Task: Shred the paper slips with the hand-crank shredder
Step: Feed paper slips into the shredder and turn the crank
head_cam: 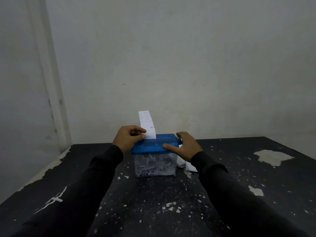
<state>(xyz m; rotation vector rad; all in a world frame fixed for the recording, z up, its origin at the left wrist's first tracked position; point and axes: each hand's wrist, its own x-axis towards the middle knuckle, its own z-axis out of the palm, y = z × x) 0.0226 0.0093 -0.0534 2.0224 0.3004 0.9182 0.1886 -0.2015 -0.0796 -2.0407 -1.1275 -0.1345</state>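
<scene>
A small shredder stands mid-table, with a blue lid (152, 145) over a clear bin (155, 165) full of white shreds. A white paper slip (147, 124) stands upright in the lid's slot. My left hand (127, 139) pinches the slip's lower edge at the lid's left end. My right hand (185, 144) lies at the lid's right end, thumb on the lid's front, fingers curved over the crank side. The crank itself is hidden behind that hand.
More white slips (188, 165) lie on the table right of the bin, partly under my right wrist. The black table (153, 199) has chipped paint and a large bare patch (271, 157) at the right. A pale wall stands close behind.
</scene>
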